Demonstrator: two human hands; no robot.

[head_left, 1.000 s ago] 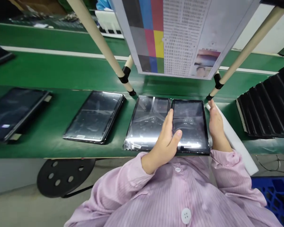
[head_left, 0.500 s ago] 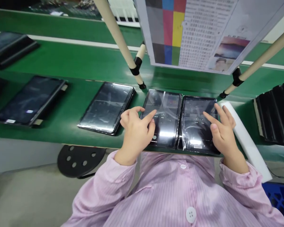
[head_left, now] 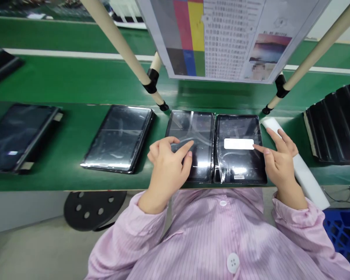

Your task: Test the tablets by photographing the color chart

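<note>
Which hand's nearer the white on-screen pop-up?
Right. Right hand: fingertip at the right edge of the white pop-up. Left hand: farther left, over the left side of the neighbouring tablet.

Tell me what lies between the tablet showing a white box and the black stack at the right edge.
In the head view: the right hand, a long white bar partly hidden by it, and a stretch of green bench.

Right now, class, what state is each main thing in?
Right paired tablet: lit, showing a white box.
Left paired tablet: lit, showing a round icon.
Left grip: open, index finger extended.
Right grip: open, index finger extended.
Next tablet leftward: no lit display visible.
Far-left tablet: screen mostly dark.
White strip: overhanging the bench edge.
Black slabs: overlapping in a row.
Printed board: tilted.
</note>
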